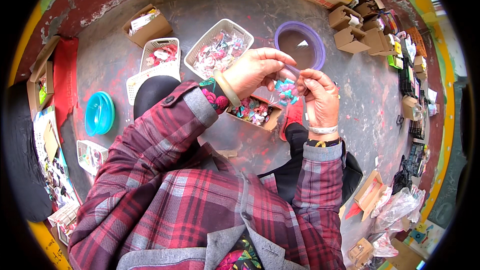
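Note left hand [254, 74] and right hand [322, 101] pinched close together on clear plastic [292, 70], and apply light tension to avoid crushing the blue-and-pink cluster [286, 92] below.

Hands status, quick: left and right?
Left hand: closed, pinching what looks like a clear bag.
Right hand: closed, apparently pinching the same bag's edge.

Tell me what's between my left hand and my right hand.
In the head view, a blue-and-pink bunch hangs between your left hand and right hand, with what looks like clear plastic just above it.
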Demonstrator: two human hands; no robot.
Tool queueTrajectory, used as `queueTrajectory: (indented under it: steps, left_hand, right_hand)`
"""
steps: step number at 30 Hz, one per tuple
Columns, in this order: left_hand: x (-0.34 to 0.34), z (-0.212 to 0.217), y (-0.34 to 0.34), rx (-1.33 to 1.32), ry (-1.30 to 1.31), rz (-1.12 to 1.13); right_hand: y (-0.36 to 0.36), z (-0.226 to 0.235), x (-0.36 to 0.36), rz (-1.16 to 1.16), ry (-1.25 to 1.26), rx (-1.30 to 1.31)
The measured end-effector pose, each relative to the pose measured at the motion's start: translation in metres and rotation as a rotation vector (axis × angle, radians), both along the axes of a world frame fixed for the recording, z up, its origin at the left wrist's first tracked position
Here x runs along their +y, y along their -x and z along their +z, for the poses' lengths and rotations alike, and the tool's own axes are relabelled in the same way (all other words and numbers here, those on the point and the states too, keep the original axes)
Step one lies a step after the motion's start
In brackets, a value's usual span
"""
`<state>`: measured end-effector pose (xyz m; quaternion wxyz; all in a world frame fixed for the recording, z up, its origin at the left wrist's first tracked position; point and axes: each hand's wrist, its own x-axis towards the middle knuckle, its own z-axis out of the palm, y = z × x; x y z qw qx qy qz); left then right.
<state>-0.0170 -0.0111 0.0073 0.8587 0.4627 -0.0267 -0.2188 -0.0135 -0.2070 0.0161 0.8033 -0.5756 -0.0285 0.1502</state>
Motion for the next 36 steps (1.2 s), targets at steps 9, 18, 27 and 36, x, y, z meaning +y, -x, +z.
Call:
queueTrajectory:
  steps: [9, 18, 27, 36]
  left_hand:
    - [-0.002, 0.006, 0.001, -0.051, -0.068, 0.020]
    - [-0.001, 0.009, 0.000, 0.008, 0.040, 0.042]
    - [-0.006, 0.001, -0.001, 0.000, -0.097, 0.032]
    - [-0.005, -0.007, -0.002, -0.006, -0.073, 0.020]
  right_hand:
    - [0.003, 0.007, 0.003, -0.009, 0.214, -0.212]
    - [0.003, 0.009, 0.004, -0.019, 0.293, -0.312]
    - [0.005, 0.012, 0.006, -0.035, 0.444, -0.428]
    - [0.004, 0.011, 0.004, -0.017, 0.428, -0.398]
